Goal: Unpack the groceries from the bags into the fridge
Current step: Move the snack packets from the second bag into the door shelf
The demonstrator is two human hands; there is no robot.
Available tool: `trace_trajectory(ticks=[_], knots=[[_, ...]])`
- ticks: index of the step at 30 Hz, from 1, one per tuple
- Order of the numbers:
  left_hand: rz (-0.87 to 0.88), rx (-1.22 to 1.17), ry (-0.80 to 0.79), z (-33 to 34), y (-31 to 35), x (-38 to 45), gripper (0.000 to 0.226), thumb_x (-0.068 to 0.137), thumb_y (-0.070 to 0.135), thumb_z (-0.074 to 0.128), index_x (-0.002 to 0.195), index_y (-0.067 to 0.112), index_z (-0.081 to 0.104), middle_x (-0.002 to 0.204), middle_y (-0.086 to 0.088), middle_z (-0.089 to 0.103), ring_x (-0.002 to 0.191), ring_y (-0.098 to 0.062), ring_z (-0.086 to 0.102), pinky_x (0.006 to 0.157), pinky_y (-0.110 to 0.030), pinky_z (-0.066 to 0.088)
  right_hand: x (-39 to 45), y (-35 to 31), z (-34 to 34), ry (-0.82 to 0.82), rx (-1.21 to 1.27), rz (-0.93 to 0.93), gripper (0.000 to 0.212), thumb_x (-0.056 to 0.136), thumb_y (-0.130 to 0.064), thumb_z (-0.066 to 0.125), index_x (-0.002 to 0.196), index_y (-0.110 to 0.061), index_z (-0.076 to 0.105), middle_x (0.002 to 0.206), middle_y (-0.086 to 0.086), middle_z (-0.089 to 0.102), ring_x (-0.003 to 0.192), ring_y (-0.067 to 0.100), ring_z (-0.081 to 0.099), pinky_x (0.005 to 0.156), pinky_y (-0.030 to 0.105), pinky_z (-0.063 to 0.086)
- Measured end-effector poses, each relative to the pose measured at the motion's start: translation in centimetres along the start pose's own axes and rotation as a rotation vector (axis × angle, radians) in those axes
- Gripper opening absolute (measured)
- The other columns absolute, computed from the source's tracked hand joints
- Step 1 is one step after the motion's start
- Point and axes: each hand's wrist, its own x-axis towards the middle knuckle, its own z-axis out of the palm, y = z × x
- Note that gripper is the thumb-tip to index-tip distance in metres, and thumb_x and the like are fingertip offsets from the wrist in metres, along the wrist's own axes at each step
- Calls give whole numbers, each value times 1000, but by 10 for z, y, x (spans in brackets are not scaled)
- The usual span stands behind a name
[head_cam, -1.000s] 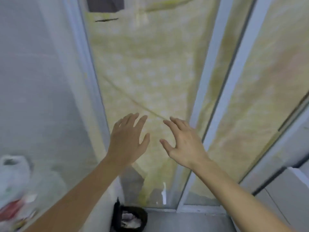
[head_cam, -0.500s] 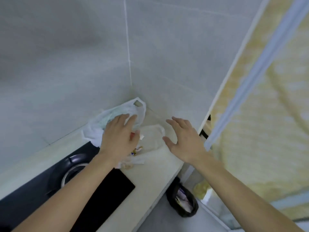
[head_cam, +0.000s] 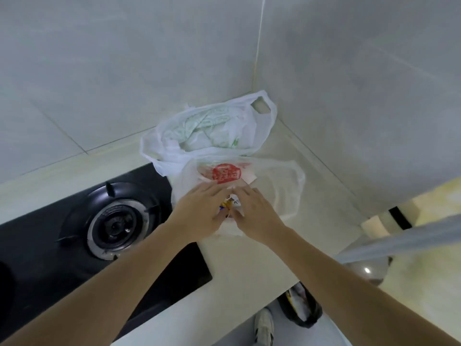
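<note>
Two plastic grocery bags lie in the counter's far corner. The white bag with green print (head_cam: 212, 128) sits at the back against the wall. In front of it lies a clear bag (head_cam: 282, 186) holding a packet with a round red stamp (head_cam: 225, 174). My left hand (head_cam: 199, 211) and my right hand (head_cam: 257, 216) are side by side at the clear bag's near end, fingers stretched forward onto the plastic. Between them shows a small packet with yellow and blue print (head_cam: 228, 203). Whether either hand holds the plastic is hidden. No fridge is in view.
A black gas hob with a round burner (head_cam: 114, 223) lies left of the bags, set into the cream counter (head_cam: 244, 265). Grey tiled walls meet behind the bags. Below the counter's edge on the floor stand a black bin (head_cam: 301, 310) and my shoe (head_cam: 264, 325).
My view swung from the yellow glass door to the counter corner. Both hands went forward and down and came together on the clear bag.
</note>
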Motion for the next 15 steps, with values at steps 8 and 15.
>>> trace_trajectory(ticks=[8,15], knots=[[-178,208,-57,31,-35,7,35,89,44,53,95,20,78,96,-2,73,94,-31,65,87,-42,53,38,34,35,-238,-102,-222,82,89,-40,68,161,-27,29,165,-4,31,156,26,20,121,44,34],[-348,304,-117,18,-56,-12,32,84,49,68,94,19,74,80,0,65,87,-27,61,80,-40,52,45,37,40,-173,-207,-271,89,79,-51,73,157,-27,39,153,1,46,144,28,37,117,45,38]])
